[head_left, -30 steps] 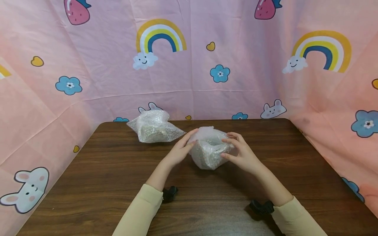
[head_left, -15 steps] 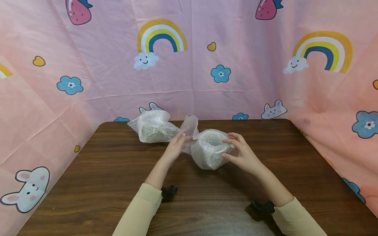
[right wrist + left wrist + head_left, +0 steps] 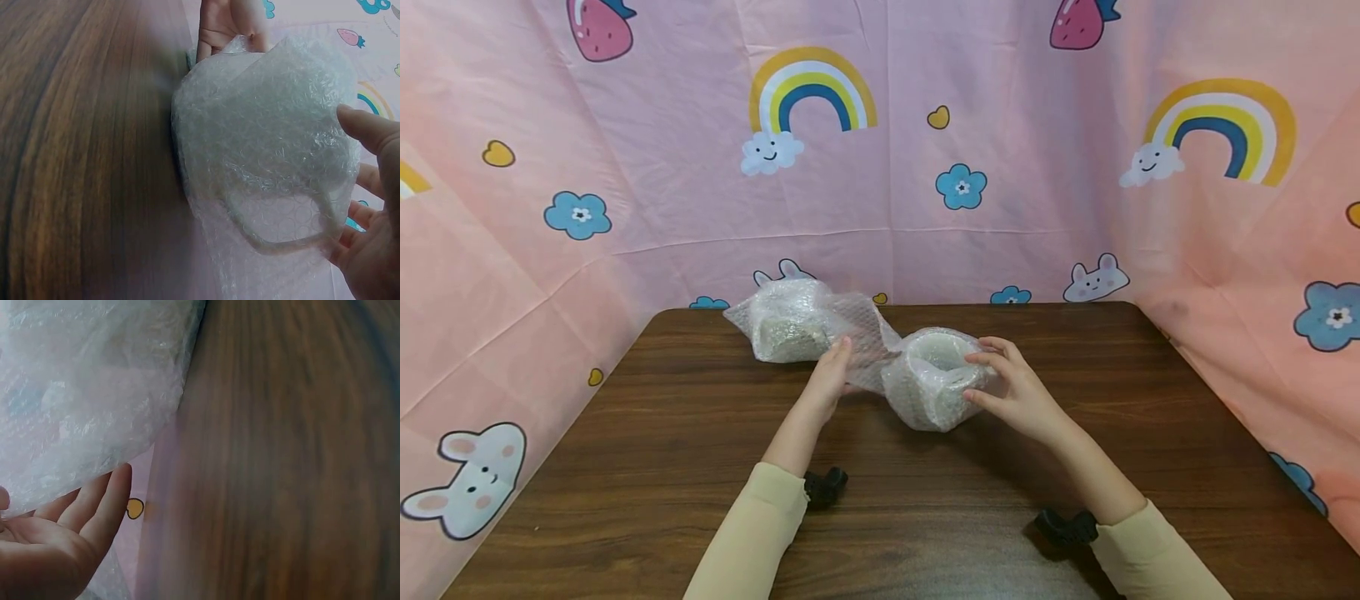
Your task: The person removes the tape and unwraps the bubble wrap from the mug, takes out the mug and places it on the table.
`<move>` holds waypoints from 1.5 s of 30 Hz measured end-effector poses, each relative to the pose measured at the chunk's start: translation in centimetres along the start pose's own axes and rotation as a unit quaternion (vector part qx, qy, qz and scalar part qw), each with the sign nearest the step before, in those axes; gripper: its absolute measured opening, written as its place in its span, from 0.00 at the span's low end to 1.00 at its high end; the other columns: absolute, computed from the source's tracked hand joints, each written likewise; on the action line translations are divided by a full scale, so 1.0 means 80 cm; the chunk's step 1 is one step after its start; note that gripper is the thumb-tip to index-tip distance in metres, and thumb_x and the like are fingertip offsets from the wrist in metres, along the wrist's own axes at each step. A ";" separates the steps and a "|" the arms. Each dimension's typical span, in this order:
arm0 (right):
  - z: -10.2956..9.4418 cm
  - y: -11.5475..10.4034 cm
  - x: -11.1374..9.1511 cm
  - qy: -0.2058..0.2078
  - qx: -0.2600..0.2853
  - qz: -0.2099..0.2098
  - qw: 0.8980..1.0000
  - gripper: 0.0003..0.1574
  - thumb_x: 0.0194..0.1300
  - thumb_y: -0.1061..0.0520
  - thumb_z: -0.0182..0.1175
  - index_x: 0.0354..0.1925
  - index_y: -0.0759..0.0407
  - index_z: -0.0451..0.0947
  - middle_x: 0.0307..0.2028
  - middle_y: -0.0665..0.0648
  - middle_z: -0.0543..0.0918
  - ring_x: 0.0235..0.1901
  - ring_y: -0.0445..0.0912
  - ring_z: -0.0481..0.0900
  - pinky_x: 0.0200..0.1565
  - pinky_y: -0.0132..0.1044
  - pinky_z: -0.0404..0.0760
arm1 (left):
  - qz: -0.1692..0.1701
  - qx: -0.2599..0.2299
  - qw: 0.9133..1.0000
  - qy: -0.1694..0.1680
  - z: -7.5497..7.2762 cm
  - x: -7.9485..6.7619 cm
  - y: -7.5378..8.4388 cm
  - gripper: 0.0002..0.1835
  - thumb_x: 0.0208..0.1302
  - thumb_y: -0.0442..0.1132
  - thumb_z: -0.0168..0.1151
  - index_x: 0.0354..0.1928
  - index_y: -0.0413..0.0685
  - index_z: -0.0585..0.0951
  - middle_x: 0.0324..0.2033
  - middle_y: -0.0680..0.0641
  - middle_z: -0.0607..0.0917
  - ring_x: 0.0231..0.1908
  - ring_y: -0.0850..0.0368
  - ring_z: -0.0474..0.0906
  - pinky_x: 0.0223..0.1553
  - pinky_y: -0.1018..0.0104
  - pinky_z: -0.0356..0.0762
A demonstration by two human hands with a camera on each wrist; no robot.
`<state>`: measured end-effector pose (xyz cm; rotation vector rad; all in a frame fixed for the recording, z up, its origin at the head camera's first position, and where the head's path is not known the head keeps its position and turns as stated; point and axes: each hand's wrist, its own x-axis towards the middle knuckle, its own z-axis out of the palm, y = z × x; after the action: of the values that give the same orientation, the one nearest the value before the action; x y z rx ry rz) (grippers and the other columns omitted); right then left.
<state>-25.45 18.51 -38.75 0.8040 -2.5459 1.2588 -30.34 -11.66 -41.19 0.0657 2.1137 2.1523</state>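
Note:
A pale mug (image 3: 940, 350) stands near the middle of the table inside bubble wrap, its round rim facing up. Its handle (image 3: 275, 247) shows through the wrap in the right wrist view. My right hand (image 3: 1018, 396) holds the mug's right side, thumb at the front and fingers curved around the far side. A loose flap of bubble wrap (image 3: 861, 333) stretches left from the mug. My left hand (image 3: 826, 377) pinches that flap near its end; in the left wrist view the fingers (image 3: 106, 512) lie behind the sheet, and the thumb is mostly cut off.
Another bubble-wrapped bundle (image 3: 786, 329) sits at the back left, partly overlapped by the flap in the head view. Dark wooden table (image 3: 647, 467) spreads all around. A patterned cloth (image 3: 1000, 250) hangs behind its back edge. Black wrist cameras (image 3: 1063, 527) sit under both forearms.
My left hand has moved from the mug's left side outward to the left, drawing the bubble wrap flap off the mug's top, so the rim now shows. My right hand stays in place.

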 end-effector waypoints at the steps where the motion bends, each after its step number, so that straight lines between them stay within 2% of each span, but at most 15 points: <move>1: 0.000 0.001 0.000 0.000 0.002 0.000 1.000 0.29 0.58 0.54 0.70 0.56 0.61 0.76 0.66 0.59 0.60 0.63 0.57 0.62 0.56 0.60 0.67 | -0.005 -0.007 1.000 -0.003 -0.001 0.001 -0.001 0.34 0.77 0.53 0.34 0.74 0.36 0.47 0.70 0.34 0.56 0.64 0.38 0.62 0.54 0.46 0.71; 6: 0.002 0.003 0.001 0.002 0.003 -0.001 1.000 0.29 0.58 0.54 0.70 0.56 0.61 0.76 0.66 0.58 0.60 0.63 0.56 0.62 0.56 0.60 0.67 | -0.025 -0.032 0.999 -0.011 -0.008 0.003 -0.005 0.34 0.77 0.54 0.33 0.73 0.36 0.51 0.66 0.34 0.64 0.57 0.38 0.71 0.48 0.47 0.76; 11: 0.001 0.002 0.002 -0.001 0.009 -0.001 1.000 0.29 0.58 0.53 0.70 0.56 0.61 0.76 0.66 0.58 0.60 0.64 0.56 0.61 0.57 0.60 0.66 | -0.048 -0.051 0.998 -0.004 -0.012 0.004 -0.008 0.33 0.78 0.54 0.32 0.73 0.36 0.52 0.67 0.36 0.62 0.53 0.39 0.74 0.48 0.47 0.77; 14: 0.000 0.001 0.001 -0.002 0.011 0.002 1.000 0.30 0.58 0.53 0.70 0.57 0.60 0.76 0.66 0.58 0.60 0.64 0.56 0.61 0.58 0.60 0.65 | -0.051 -0.049 0.997 -0.006 -0.013 0.004 -0.009 0.33 0.78 0.53 0.33 0.73 0.37 0.52 0.65 0.35 0.65 0.50 0.41 0.77 0.48 0.47 0.77; 17: -0.002 0.001 0.001 -0.002 0.009 0.004 1.000 0.29 0.58 0.53 0.70 0.57 0.61 0.76 0.66 0.58 0.60 0.64 0.57 0.61 0.58 0.61 0.65 | -0.047 -0.030 0.998 -0.005 -0.011 0.005 -0.007 0.33 0.77 0.54 0.35 0.73 0.39 0.54 0.62 0.35 0.69 0.47 0.45 0.79 0.48 0.49 0.77; 22: -0.002 0.002 0.000 -0.005 0.009 0.005 1.000 0.29 0.59 0.54 0.69 0.57 0.61 0.75 0.66 0.59 0.60 0.64 0.58 0.61 0.57 0.61 0.66 | -0.030 0.003 1.000 0.005 -0.008 0.003 -0.001 0.30 0.76 0.52 0.41 0.70 0.38 0.62 0.59 0.34 0.73 0.46 0.43 0.79 0.48 0.48 0.77; 27: -0.004 0.002 0.001 -0.005 -0.008 -0.018 1.000 0.29 0.59 0.53 0.69 0.57 0.61 0.75 0.65 0.59 0.62 0.62 0.57 0.63 0.56 0.61 0.68 | 0.006 0.082 0.996 0.042 -0.008 -0.004 0.015 0.29 0.73 0.48 0.50 0.67 0.35 0.65 0.57 0.34 0.75 0.50 0.42 0.77 0.47 0.51 0.78; 29: -0.006 0.003 0.002 -0.006 -0.016 -0.027 0.999 0.30 0.59 0.52 0.69 0.57 0.60 0.75 0.65 0.59 0.63 0.61 0.56 0.64 0.55 0.60 0.69 | 0.026 0.121 0.991 0.058 -0.008 -0.008 0.024 0.29 0.71 0.47 0.54 0.66 0.35 0.65 0.52 0.35 0.79 0.49 0.44 0.78 0.46 0.55 0.78; 31: -0.007 0.005 0.002 -0.008 -0.017 -0.034 0.999 0.29 0.61 0.53 0.68 0.59 0.60 0.75 0.64 0.58 0.64 0.61 0.55 0.65 0.55 0.59 0.70 | 0.053 0.152 0.984 0.075 -0.007 -0.012 0.033 0.29 0.69 0.44 0.56 0.67 0.36 0.65 0.41 0.35 0.83 0.42 0.46 0.82 0.40 0.60 0.78; 33: -0.009 0.006 0.002 -0.009 -0.014 -0.038 0.999 0.28 0.63 0.54 0.66 0.60 0.59 0.74 0.64 0.57 0.65 0.60 0.53 0.66 0.54 0.57 0.71 | 0.073 0.176 0.978 0.087 -0.008 -0.015 0.039 0.31 0.68 0.42 0.58 0.68 0.36 0.63 0.32 0.37 0.83 0.33 0.49 0.82 0.31 0.64 0.76; 35: -0.011 0.007 0.003 -0.010 -0.006 -0.044 0.999 0.27 0.65 0.56 0.63 0.61 0.59 0.73 0.63 0.56 0.66 0.60 0.52 0.66 0.55 0.56 0.71 | 0.082 0.201 0.971 0.099 -0.008 -0.019 0.046 0.33 0.67 0.43 0.59 0.68 0.36 0.62 0.27 0.39 0.82 0.29 0.50 0.81 0.27 0.65 0.73; 36: -0.012 0.008 0.004 -0.011 -0.004 -0.046 0.999 0.26 0.67 0.57 0.61 0.61 0.59 0.72 0.63 0.56 0.66 0.60 0.52 0.66 0.54 0.55 0.71 | 0.083 0.214 0.967 0.105 -0.009 -0.020 0.049 0.33 0.66 0.43 0.59 0.68 0.36 0.63 0.27 0.39 0.81 0.29 0.50 0.81 0.26 0.64 0.73; 38: -0.016 0.007 0.005 -0.007 -0.004 -0.050 0.999 0.24 0.69 0.59 0.58 0.62 0.59 0.72 0.62 0.56 0.68 0.60 0.51 0.68 0.55 0.54 0.72 | 0.078 0.244 0.959 0.119 -0.011 -0.024 0.054 0.34 0.66 0.45 0.59 0.68 0.36 0.63 0.32 0.40 0.83 0.32 0.48 0.80 0.31 0.60 0.76; 41: -0.022 0.006 0.008 0.009 -0.021 -0.051 0.998 0.22 0.69 0.61 0.57 0.60 0.60 0.72 0.59 0.55 0.72 0.56 0.50 0.71 0.52 0.52 0.75 | 0.074 0.274 0.948 0.147 -0.013 -0.032 0.060 0.33 0.65 0.47 0.58 0.68 0.39 0.65 0.44 0.40 0.84 0.42 0.46 0.81 0.42 0.53 0.77; 45: -0.030 0.007 0.012 0.041 -0.055 -0.057 0.996 0.20 0.67 0.64 0.58 0.57 0.60 0.75 0.55 0.56 0.76 0.49 0.50 0.74 0.45 0.50 0.78 | 0.123 0.297 0.923 0.212 -0.012 -0.042 0.065 0.28 0.63 0.44 0.57 0.64 0.41 0.70 0.47 0.42 0.84 0.33 0.46 0.82 0.30 0.55 0.77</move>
<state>-26.73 20.28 -37.26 0.8440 -2.4435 1.0842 -27.43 -13.06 -35.81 -0.0958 3.1005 1.6508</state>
